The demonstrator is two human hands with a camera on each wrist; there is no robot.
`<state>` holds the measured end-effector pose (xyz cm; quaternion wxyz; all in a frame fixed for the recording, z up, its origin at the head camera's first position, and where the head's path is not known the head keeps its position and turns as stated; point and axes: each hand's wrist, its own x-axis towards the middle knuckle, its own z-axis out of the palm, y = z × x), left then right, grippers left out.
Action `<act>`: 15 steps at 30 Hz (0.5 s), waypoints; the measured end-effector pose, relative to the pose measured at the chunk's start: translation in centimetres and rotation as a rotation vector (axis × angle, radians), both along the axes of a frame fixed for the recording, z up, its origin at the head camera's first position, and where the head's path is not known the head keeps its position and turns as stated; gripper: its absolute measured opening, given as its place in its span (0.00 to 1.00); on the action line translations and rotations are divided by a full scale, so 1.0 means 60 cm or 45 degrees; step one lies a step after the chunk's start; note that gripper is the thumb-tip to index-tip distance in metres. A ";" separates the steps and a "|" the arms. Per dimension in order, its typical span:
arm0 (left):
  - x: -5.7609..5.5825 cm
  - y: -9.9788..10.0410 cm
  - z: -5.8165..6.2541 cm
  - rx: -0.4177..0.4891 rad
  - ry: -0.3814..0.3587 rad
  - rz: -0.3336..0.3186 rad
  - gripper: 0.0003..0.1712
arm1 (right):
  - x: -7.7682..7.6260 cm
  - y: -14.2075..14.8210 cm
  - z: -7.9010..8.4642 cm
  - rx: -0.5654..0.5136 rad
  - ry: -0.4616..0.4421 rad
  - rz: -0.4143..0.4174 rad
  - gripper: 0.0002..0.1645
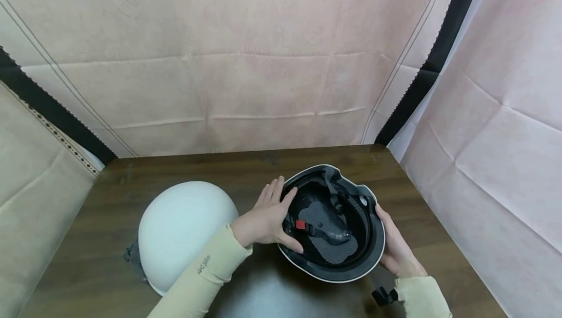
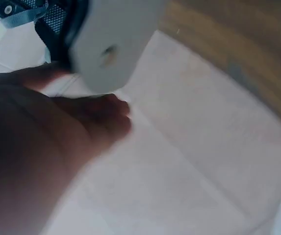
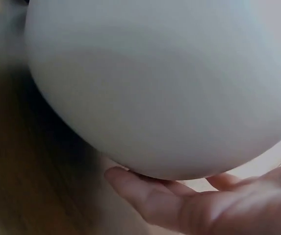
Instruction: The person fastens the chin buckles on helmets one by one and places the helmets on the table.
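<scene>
A white helmet (image 1: 329, 240) is held with its black padded inside facing up toward the head camera. Inside it lie a dark chin strap and a red buckle (image 1: 300, 225). My right hand (image 1: 397, 249) holds the helmet's right side, its fingers beneath the smooth white shell (image 3: 160, 98) in the right wrist view. At the left rim, my left hand (image 1: 265, 220) has its fingers spread, the thumb reaching over the opening. The left wrist view has the helmet's edge (image 2: 115, 39) between that thumb and the fingers.
Left of my left forearm, a second white helmet (image 1: 184, 230) sits dome up on the brown wooden table (image 1: 105, 215), dark material poking out at its left edge. Pale fabric walls (image 1: 263, 89) with black strips rise behind and beside the table.
</scene>
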<state>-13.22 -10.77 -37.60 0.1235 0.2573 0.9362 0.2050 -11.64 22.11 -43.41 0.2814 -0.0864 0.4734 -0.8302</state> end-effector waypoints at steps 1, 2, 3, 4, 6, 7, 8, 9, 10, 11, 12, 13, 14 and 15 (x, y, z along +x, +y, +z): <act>0.007 0.000 0.003 -0.046 0.041 0.014 0.74 | 0.003 0.000 0.001 0.029 0.007 -0.012 0.30; 0.013 0.001 0.007 -0.089 0.089 0.025 0.74 | 0.005 0.000 0.003 0.049 0.017 -0.023 0.30; 0.020 0.001 0.011 -0.122 0.128 0.030 0.73 | 0.007 -0.001 0.004 0.053 0.031 -0.030 0.30; 0.025 0.001 0.014 -0.149 0.152 0.033 0.72 | 0.008 -0.002 0.005 0.052 0.045 -0.035 0.30; 0.034 0.002 0.020 -0.177 0.169 0.028 0.70 | 0.009 -0.003 0.007 0.033 0.075 -0.044 0.31; 0.037 0.002 0.022 -0.186 0.167 0.024 0.69 | 0.009 -0.004 0.007 0.017 0.092 -0.042 0.31; 0.038 0.003 0.023 -0.192 0.162 0.018 0.69 | 0.008 -0.005 0.007 -0.007 0.104 -0.036 0.31; 0.039 0.003 0.025 -0.198 0.147 0.015 0.69 | 0.008 -0.005 0.007 -0.032 0.115 -0.022 0.31; 0.038 0.003 0.026 -0.201 0.134 0.013 0.69 | 0.008 -0.005 0.006 -0.056 0.118 -0.004 0.32; 0.037 0.003 0.026 -0.202 0.126 0.011 0.69 | 0.008 -0.005 0.005 -0.083 0.122 0.019 0.32; 0.035 0.004 0.026 -0.198 0.116 0.012 0.69 | 0.008 -0.006 0.004 -0.110 0.123 0.045 0.33; 0.033 0.004 0.025 -0.198 0.105 0.013 0.69 | 0.008 -0.006 0.003 -0.136 0.125 0.072 0.33; 0.030 0.004 0.024 -0.199 0.095 0.015 0.70 | 0.008 -0.005 0.001 -0.158 0.125 0.094 0.34; 0.028 0.004 0.023 -0.198 0.084 0.020 0.70 | 0.008 -0.005 0.000 -0.176 0.127 0.114 0.34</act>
